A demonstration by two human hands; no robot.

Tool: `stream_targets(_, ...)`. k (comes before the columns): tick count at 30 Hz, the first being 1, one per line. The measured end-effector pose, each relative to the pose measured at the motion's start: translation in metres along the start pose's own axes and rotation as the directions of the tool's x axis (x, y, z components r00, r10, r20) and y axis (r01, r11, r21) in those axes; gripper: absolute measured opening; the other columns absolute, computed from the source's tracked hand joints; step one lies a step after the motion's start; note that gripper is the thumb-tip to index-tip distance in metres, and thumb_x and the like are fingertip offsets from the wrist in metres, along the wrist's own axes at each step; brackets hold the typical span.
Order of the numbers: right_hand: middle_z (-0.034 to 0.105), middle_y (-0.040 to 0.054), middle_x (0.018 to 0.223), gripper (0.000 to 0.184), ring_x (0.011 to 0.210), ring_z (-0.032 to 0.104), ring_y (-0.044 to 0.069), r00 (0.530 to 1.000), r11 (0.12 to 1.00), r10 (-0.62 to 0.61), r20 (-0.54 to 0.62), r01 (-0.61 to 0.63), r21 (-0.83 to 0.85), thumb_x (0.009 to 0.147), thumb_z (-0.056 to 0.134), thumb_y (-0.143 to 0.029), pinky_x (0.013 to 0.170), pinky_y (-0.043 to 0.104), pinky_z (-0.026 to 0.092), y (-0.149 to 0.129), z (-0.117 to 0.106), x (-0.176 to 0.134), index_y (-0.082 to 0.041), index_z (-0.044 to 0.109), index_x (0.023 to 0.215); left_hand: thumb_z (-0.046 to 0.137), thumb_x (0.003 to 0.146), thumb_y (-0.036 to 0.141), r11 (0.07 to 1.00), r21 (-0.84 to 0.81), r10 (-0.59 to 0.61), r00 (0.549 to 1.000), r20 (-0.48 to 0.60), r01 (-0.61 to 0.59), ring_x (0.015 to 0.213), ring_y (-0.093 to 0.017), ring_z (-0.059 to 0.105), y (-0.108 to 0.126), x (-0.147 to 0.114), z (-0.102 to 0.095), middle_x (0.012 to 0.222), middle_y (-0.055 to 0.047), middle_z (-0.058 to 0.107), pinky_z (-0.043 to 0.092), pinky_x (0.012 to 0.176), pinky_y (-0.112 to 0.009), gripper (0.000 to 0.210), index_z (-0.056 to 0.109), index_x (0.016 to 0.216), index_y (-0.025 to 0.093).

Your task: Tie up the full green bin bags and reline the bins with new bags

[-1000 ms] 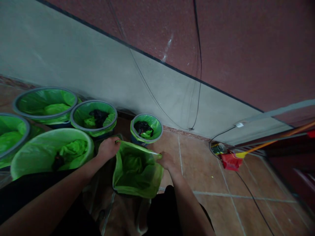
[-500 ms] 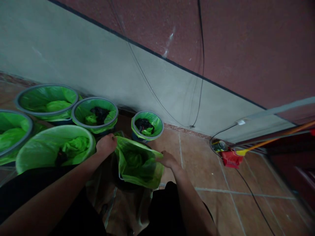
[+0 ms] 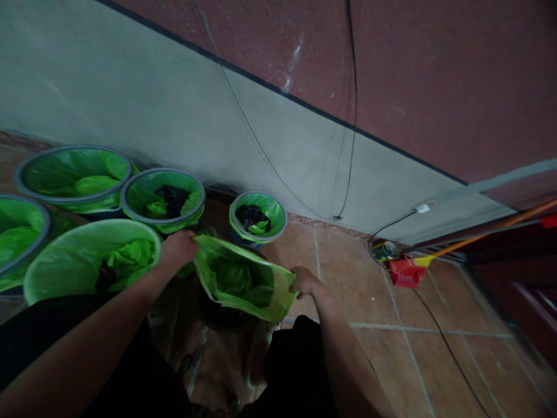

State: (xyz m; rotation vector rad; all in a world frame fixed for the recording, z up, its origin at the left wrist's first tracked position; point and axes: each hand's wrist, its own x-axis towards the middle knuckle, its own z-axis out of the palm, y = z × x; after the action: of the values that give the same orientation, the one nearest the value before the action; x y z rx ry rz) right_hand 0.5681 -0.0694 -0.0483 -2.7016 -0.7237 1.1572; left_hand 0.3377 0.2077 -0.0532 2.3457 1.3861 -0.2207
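Note:
A green plastic bin bag [image 3: 265, 302] is stretched wide between my two hands, its mouth facing up. My left hand [image 3: 179, 248] is closed on the bag's left edge. The right-hand edge is gripped in the fingers of my right hand [image 3: 304, 281]. Beneath the bag stands a dark bin [image 3: 224, 318], partly hidden by it and by my legs. Crumpled green plastic lies inside the bag. Left of my left hand is a wide pale bin [image 3: 52, 273], lined in green, holding crumpled green plastic and something dark.
Several more lined bins stand left and ahead, such as a small blue one [image 3: 282, 223] by the wall and a grey-rimmed one [image 3: 126, 200]. A red dustpan [image 3: 407, 273], a yellow broom [image 3: 456, 245] and a black cable [image 3: 444, 334] are on the right.
My hands have drawn farther apart, the left one slightly leftward and the right one rightward. The bag's mouth is pulled wider and tauter. The view has shifted slightly.

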Motion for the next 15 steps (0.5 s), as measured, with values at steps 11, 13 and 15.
stream_targets(11,0.069,0.0183,0.123,0.055,0.118,0.065,0.03,0.985,0.95,-0.151,-0.085,0.121,-0.29,0.075,0.078,-0.024,0.097,0.034,0.052,-0.024,0.005,-0.007,-0.012,0.064,0.127,0.051,0.088,0.034,0.985,0.055,0.165,0.985,-0.047,-0.163,0.114,-0.034,0.064,0.015,-0.013,0.012,0.121,-0.024,0.067,0.049,0.098,-0.041,0.051,0.058,0.129,0.005)
stream_targets(13,0.068,0.016,0.126,0.053,0.12,0.063,0.027,0.958,0.936,-0.266,-0.106,0.23,-0.267,0.081,0.072,-0.025,0.101,0.033,0.049,-0.035,0.009,-0.006,-0.015,0.062,0.131,0.05,0.089,0.033,0.949,-0.004,0.314,0.945,-0.091,-0.316,0.11,-0.028,0.065,0.026,-0.024,0.009,0.121,-0.018,0.067,0.048,0.099,-0.037,0.043,0.061,0.124,0.011)
stream_targets(15,0.068,0.0124,0.127,0.053,0.12,0.063,0.025,0.922,0.904,-0.375,-0.097,0.341,-0.258,0.084,0.068,-0.025,0.103,0.032,0.046,-0.045,0.016,-0.006,-0.019,0.059,0.135,0.048,0.088,0.029,0.859,-0.112,0.506,0.861,0.051,-0.499,0.099,-0.022,0.067,0.034,-0.038,0.005,0.111,-0.01,0.071,0.05,0.093,-0.033,0.033,0.067,0.112,0.018)
